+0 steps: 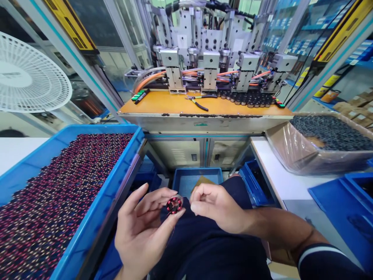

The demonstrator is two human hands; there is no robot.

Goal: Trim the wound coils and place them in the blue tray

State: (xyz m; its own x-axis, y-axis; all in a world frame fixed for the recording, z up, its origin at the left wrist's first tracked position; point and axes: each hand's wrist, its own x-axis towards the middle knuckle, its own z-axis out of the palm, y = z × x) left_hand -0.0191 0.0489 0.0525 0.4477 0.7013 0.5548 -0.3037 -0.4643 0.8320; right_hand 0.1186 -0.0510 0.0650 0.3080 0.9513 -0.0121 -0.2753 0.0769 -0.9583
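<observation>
head: left hand (145, 229) holds 1 ring-shaped part (174, 204).

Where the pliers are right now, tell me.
In the head view, the pliers lie near the middle of the orange bench top, just left of the black round parts.

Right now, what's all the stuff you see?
Bench top: one, orange, middle
Machine: one, silver, on bench top
Pliers: one, yellow-black, on bench top
Round parts: many, black, right of pliers
Fan: one, white, far left
Bin: one, blue, left
Small parts: many, red-black, in bin
Box: one, brown, right
Box parts: many, dark, inside
Tray: one, blue, low middle
Ring: one, red-black, lower middle
Left hand: one, bare, holding ring
Right hand: one, bare, right of ring
</observation>
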